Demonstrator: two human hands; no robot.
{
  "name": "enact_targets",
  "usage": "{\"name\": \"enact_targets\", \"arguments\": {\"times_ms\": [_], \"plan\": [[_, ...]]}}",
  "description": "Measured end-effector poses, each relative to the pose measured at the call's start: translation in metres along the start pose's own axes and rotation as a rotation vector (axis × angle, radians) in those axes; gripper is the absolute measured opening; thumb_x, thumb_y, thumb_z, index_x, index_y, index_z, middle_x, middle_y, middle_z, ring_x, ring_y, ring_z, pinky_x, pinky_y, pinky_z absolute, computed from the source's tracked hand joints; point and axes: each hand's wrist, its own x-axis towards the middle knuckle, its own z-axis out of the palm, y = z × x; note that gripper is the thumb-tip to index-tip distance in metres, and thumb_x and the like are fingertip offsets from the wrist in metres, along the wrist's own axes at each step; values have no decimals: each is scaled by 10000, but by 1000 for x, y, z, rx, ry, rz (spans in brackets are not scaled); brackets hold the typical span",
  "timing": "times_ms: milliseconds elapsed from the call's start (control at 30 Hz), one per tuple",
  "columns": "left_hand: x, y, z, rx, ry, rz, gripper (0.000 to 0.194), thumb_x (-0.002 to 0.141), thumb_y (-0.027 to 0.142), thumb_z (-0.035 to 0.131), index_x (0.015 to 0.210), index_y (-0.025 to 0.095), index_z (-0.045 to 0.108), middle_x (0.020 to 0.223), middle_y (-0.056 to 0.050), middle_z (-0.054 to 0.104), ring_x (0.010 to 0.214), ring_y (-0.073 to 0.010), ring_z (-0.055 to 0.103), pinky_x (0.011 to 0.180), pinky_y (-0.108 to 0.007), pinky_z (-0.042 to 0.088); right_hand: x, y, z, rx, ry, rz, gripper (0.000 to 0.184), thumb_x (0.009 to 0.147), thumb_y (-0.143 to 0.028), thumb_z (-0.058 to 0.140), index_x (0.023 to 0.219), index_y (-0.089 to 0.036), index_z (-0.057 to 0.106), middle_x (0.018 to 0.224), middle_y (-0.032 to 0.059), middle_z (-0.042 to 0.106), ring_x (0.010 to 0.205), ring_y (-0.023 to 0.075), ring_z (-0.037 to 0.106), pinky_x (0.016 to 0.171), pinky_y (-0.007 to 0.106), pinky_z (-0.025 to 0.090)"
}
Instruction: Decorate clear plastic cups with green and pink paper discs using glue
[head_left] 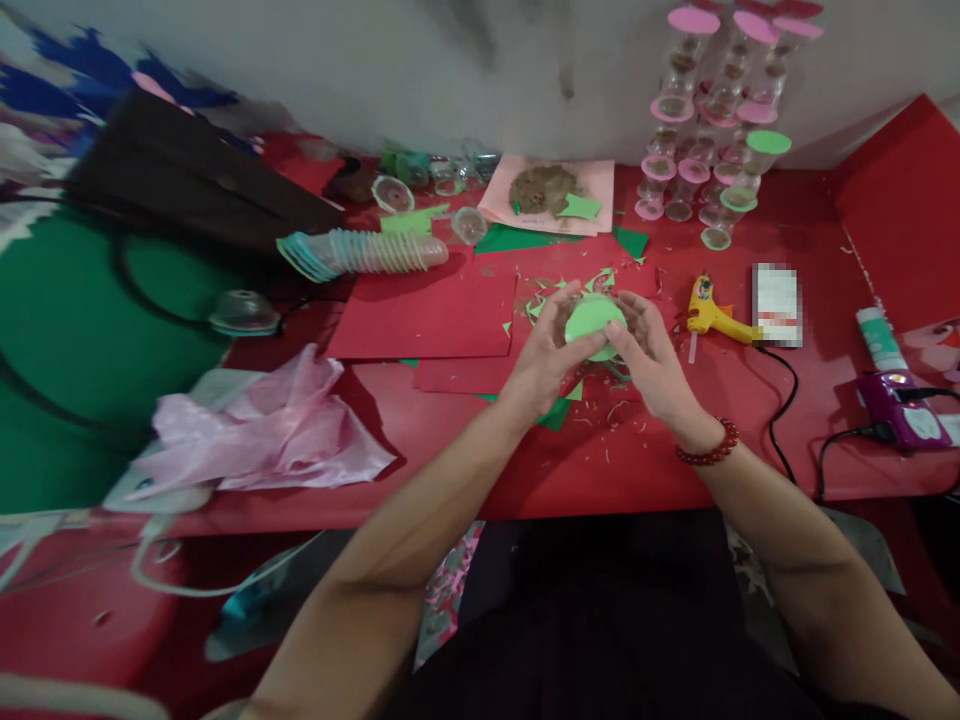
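Green disc [589, 322], just right of frame centre: left hand [546, 352] and right hand [658, 362] pinch it, thumbs on top, fingers curled around, likely for steadiness. Glue gun [711, 314] mid-right, presumably for reach.

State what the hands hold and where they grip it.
The left hand and right hand hold a light-green disc, thumbs on the near part of its face, fingers about its sides.

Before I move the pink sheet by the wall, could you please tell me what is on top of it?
On the pink sheet lie a brown mass and, at its lower right, a light green scrap. The paper they cover cannot be seen.
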Motion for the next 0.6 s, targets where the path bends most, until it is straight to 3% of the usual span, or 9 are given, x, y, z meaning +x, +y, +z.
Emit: {"name": "enact_targets", "arguments": {"times_ms": [200,333,467,600], "plan": [[0,12,-6,-53,-191,60,1085,583,343,1012,1549,386,520,1515,-60,612,1505,-361,538,1165,-467,533,1,-8,-11,-22,-110,-129,927,801,-750,824,1553,-360,448,1540,110,594,1436,317,597,1204,538,547],[1,15,-8,-41,-220,72,1066,555,307,1038,1508,394,568,1546,-62,600,1565,-390,454,1151,-480,538,1,-8,-14,-132,-96,-236,1025,783,-698,869,1623,-371,381,1596,112,536,1493,345,545,1244,585,501],[4,12,-12,-53,-121,8,909,574,156,1006,1383,380,657,1445,-43,650,1407,-304,587,1030,-365,580,2,1,-16,-247,28,-370,898,886,-590,805,1628,-356,357,1614,117,518,1517,345,523,1259,613,471],[7,13,-18,-40,-16,-179,614,696,38,867,1244,267,713,1106,-20,721,940,-151,718,828,-279,582,5,6,-21,-414,163,-485,868,855,-475,838,1596,-356,401,1623,112,513,1562,380,461,1296,682,391]]}}
